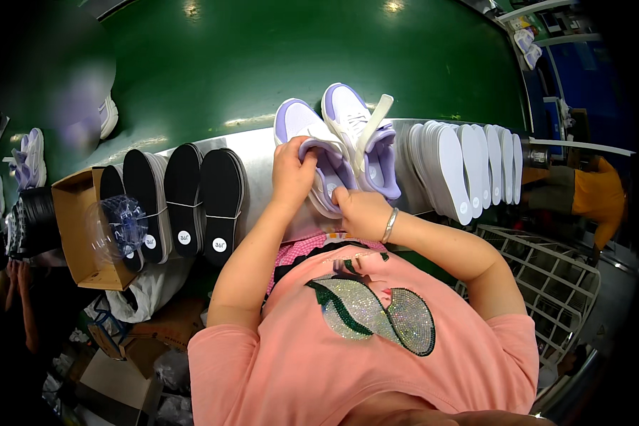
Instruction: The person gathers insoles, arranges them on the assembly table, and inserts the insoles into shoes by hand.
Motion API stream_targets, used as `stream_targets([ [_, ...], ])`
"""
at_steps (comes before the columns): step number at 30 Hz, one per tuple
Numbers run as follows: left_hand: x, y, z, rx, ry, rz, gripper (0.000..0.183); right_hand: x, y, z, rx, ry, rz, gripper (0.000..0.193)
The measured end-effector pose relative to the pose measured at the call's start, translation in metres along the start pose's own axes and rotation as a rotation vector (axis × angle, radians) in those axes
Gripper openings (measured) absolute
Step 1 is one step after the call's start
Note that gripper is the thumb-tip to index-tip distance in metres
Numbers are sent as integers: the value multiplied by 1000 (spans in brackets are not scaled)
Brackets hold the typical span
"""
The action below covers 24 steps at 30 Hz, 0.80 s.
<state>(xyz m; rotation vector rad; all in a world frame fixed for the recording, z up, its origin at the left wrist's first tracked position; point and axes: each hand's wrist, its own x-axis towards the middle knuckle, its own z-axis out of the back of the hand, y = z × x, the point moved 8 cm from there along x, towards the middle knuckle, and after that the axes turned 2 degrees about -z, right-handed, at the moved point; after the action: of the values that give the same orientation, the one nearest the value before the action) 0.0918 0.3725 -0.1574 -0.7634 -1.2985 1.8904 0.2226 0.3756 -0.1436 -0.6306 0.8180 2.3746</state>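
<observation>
The left hand (293, 172) and the right hand (369, 214) grip the collar of one white-and-purple sports shoe (299, 122). It is beside a similar white-and-purple shoe (344, 104), at the glossy green table's (298, 57) edge.

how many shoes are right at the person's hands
2. The nearer shoe is held by the left hand and right hand, which partly cover it; the second shoe is just to its right. I see no others hidden there.

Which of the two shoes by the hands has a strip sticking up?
The shoe on the right: a pale strip rises at its opening. The shoe on the left shows none; the left hand grips it.
</observation>
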Motion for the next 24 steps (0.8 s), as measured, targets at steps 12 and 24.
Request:
stream_targets([
  [12,-15,-19,-13,50,34,-220,37,9,3,-7,-250,143,-35,25],
  [24,-342,270,46,538,401,1218,38,17,1,-13,-285,234,106,35],
])
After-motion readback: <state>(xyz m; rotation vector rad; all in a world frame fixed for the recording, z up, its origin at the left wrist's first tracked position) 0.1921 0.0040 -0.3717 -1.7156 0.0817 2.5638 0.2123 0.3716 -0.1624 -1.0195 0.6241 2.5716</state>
